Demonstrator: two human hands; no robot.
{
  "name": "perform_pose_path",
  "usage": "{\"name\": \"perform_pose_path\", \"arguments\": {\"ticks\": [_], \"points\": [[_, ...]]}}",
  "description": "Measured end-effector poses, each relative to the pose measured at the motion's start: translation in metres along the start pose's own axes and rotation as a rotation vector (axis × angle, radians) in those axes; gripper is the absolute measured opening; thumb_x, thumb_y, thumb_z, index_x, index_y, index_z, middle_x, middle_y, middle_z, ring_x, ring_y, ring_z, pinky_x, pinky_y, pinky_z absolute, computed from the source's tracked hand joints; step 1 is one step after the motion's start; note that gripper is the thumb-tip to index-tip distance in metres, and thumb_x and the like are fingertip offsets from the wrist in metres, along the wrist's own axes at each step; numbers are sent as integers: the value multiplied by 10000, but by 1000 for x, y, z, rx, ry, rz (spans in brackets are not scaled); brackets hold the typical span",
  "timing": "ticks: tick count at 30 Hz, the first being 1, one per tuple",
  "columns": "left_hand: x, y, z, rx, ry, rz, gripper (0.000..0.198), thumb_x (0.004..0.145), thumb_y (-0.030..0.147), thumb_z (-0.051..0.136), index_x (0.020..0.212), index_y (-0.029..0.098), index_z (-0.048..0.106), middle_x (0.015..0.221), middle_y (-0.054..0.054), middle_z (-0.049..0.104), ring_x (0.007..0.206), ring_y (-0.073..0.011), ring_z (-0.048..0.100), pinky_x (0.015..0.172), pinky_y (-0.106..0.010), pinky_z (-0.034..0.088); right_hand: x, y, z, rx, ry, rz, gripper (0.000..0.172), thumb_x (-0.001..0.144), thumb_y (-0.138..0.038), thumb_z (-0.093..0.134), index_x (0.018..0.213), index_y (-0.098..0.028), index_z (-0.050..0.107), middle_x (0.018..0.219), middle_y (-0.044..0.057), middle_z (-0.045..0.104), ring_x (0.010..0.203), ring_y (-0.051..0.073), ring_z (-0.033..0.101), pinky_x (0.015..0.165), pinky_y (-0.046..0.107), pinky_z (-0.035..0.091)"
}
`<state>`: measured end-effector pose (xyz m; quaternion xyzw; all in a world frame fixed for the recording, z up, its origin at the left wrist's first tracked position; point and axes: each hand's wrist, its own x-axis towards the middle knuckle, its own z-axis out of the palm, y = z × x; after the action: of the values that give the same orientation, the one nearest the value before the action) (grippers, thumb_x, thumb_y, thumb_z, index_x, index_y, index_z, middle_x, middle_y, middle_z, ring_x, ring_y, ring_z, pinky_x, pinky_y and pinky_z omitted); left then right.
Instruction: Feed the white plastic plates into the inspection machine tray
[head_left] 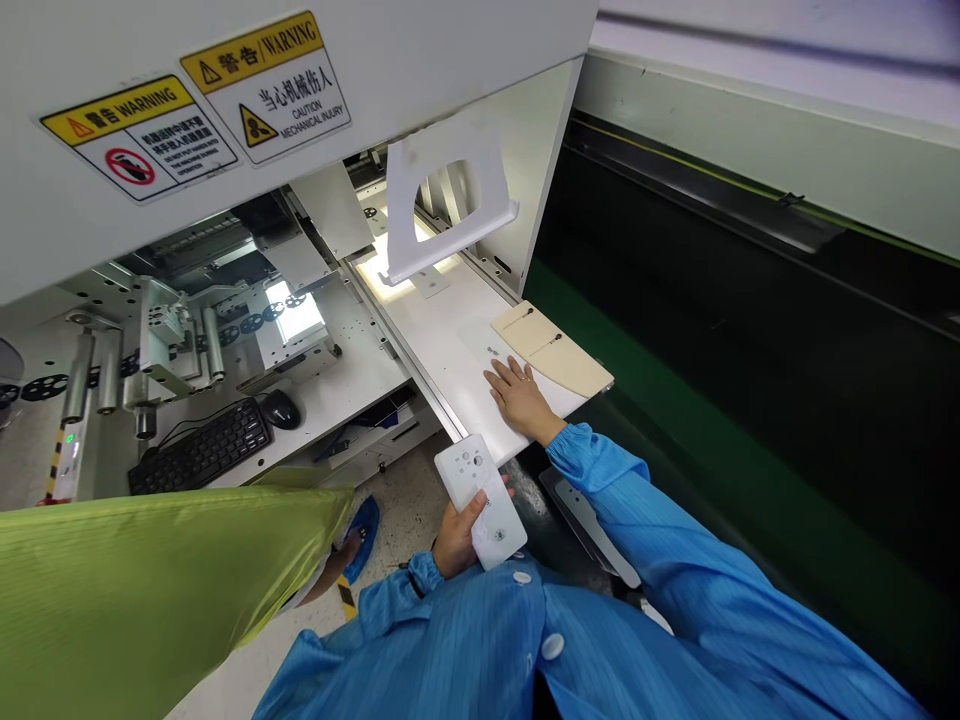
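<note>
My left hand is closed around a white rounded plate with several small round marks or parts on its face. It is held close to my body, tilted, with the thumb on top. My right hand lies flat on the white work panel, its fingers stretched out. Just beyond those fingertips sit tiny dark pieces, too small to make out. To the right of the fingers, a cream board with two small dark pieces on it rests at the panel's edge.
A white guard with an oval opening hangs over the panel's lit far end. To the left are rollers, a keyboard and a mouse. A person in a yellow-green garment stands at left. Flat plates lie below my right sleeve.
</note>
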<state>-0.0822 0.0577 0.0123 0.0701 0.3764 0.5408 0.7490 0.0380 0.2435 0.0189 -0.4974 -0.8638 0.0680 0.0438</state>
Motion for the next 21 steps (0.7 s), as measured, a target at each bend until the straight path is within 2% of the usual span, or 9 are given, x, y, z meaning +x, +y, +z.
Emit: {"name": "perform_pose_path", "arguments": {"ticks": [6, 14, 21], "points": [[3, -4, -6, 6, -24, 7, 586, 695, 395, 700, 1194, 125, 556, 1137, -164, 646, 1117, -334, 558, 943, -462, 438, 3, 4, 2, 13, 29, -42, 427, 938, -253, 297, 1312, -147, 473, 1431, 103, 374, 1340, 348, 240, 1054, 577, 218], [3, -1, 0, 5, -11, 7, 605, 671, 397, 718, 1189, 128, 560, 1139, -168, 644, 1093, -337, 574, 933, -466, 445, 1, 7, 3, 21, 53, -67, 423, 935, -256, 300, 1300, -154, 488, 1414, 98, 401, 1335, 342, 256, 1046, 578, 233], [5, -5, -4, 9, -24, -4, 590, 677, 389, 714, 1183, 125, 564, 1147, -173, 639, 1094, -339, 572, 935, -468, 442, 1, 7, 6, 31, 58, -73, 432, 937, -250, 291, 1309, -131, 475, 1417, 110, 394, 1350, 318, 238, 1068, 548, 235]]}}
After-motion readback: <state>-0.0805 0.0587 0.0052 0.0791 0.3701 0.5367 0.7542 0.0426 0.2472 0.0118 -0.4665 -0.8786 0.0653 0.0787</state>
